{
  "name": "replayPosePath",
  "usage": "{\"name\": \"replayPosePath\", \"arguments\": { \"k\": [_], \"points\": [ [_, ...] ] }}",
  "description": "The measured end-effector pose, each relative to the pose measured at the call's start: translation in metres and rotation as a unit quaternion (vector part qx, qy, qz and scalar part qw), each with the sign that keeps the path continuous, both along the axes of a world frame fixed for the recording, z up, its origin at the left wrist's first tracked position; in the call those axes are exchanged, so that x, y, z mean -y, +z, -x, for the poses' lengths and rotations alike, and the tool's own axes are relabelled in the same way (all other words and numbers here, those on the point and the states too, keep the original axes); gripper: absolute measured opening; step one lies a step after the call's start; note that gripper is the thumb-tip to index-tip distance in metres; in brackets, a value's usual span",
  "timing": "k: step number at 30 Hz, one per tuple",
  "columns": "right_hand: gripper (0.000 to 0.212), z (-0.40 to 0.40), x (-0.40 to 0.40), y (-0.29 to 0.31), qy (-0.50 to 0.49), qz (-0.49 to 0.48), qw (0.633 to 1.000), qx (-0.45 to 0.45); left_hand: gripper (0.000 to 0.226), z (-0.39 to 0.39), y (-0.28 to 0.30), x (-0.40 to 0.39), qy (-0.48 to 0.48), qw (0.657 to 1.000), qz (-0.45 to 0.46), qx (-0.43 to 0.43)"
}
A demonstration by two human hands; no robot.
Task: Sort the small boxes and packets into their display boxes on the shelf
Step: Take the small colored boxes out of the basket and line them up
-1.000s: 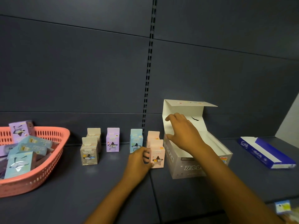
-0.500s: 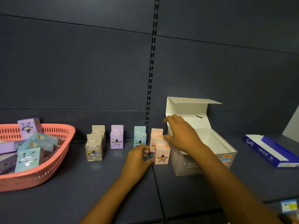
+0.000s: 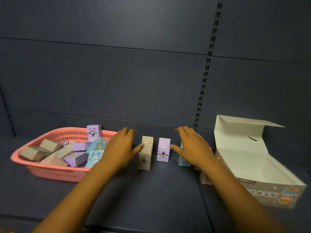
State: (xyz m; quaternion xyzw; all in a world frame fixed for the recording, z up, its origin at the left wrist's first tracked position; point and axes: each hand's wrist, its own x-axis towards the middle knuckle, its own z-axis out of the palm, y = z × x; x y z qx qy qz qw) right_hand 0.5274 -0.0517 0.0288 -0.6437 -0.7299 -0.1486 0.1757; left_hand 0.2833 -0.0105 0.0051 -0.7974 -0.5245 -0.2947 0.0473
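Reaching: both hands out over shelf (image 3: 159, 195), palms down, well apart, fingers straight, neither gripping anything.
L hand (image 3: 120, 148): just beside beige boxes (image 3: 146, 153), thumb tip touching the front one's left side.
R hand (image 3: 193, 147): over blue box (image 3: 182, 161), thumb tip at purple box (image 3: 163, 149) top right corner; contact w/ blue box can't tell.
Row: beige pair, purple, blue, upright, small gaps btwn; pink box (image 3: 206, 179) partly hidden behind R forearm, next to display box.
Open room: bare shelf in front of row, btwn the forearms; back panel (image 3: 117, 73) close behind the row.
Edges: slotted upright (image 3: 206, 73) in back wall, above R hand.
Basket (image 3: 55, 172): pink, left, against L forearm; holds jumble of purple, blue, beige small boxes, most lying flat, one purple upright at back.
Display box (image 3: 262, 194): right, lid flipped up, white inside, nothing visible in it; front wall grey w/ colour print.
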Motion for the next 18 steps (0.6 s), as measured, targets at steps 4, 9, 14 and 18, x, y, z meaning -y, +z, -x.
{"name": "replayPosePath", "arguments": {
  "k": [4, 9, 14, 18],
  "points": [
    [0.061, 0.041, -0.01, -0.002, 0.021, -0.003, 1.0, -0.009, 0.064, 0.045, 0.003, 0.0, 0.038, 0.999, 0.002, -0.017],
    [0.064, 0.092, -0.022, -0.006, 0.035, 0.0, 0.999, -0.013, 0.065, 0.101, 0.006, -0.005, 0.063, 0.998, 0.017, -0.024],
    [0.065, 0.138, -0.034, -0.004, 0.041, 0.004, 0.999, -0.022, 0.068, 0.157, 0.005, -0.017, 0.078, 0.996, 0.041, -0.014],
    [0.066, 0.168, -0.046, -0.007, 0.048, 0.01, 0.998, -0.025, 0.064, 0.186, 0.004, -0.028, 0.075, 0.995, 0.056, -0.016]
  ]
}}
